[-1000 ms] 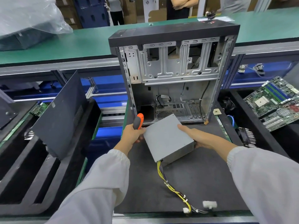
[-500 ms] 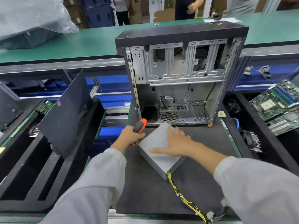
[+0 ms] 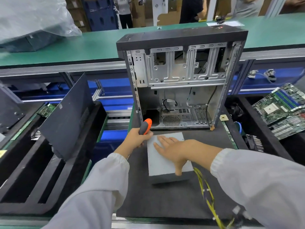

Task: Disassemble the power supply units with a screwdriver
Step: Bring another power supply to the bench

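- On the dark mat [image 3: 165, 200] at the near middle of the tabletop lies the grey power supply unit [image 3: 165, 169], flat on its broad face, just in front of the open computer case [image 3: 181, 80].
- The right hand [image 3: 173, 148] rests palm down on top of the unit — fingers straight and spread toward the left, thumb reaching down over the near edge.
- The left hand [image 3: 137, 140] sits at the unit's far left corner, fingers curled round the grey and orange handle of a screwdriver [image 3: 145, 126]; the handle's orange end points up and away, and the shaft is hidden by the hand.
- A bundle of yellow and black cables [image 3: 204, 192] trails from the unit's near right corner toward the near edge of the mat, where it blurs.
- The case stands upright with its side off — the bare metal drive cage shows above and a round vent grille low down.
- To the left, a dark side panel [image 3: 66, 118] leans in a black tray [image 3: 24, 179].
- To the right, green circuit boards [image 3: 280, 111] lie stacked in another bin.
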Action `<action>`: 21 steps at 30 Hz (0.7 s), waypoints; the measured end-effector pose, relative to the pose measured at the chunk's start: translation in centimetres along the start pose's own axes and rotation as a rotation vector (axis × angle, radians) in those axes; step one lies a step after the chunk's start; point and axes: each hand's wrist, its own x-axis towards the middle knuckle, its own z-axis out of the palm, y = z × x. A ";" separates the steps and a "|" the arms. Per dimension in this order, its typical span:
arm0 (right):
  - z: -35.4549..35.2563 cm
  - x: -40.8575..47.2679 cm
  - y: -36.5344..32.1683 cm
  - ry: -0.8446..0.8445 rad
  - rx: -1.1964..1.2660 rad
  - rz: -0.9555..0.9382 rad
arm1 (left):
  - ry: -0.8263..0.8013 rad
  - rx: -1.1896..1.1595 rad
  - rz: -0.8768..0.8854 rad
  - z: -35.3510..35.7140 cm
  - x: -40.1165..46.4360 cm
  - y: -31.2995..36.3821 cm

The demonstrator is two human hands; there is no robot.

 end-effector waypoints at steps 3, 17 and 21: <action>0.0 -0.5 0.2 0.002 -0.135 -0.087 | -0.123 0.096 -0.008 0.0 -0.4 -0.1; 5.4 -0.9 3.1 0.396 -0.132 -0.165 | -0.300 0.320 -0.211 -2.6 -3.0 -1.4; 7.3 -0.9 2.6 0.380 0.203 0.001 | -0.131 0.159 -0.127 -1.9 -3.5 -2.2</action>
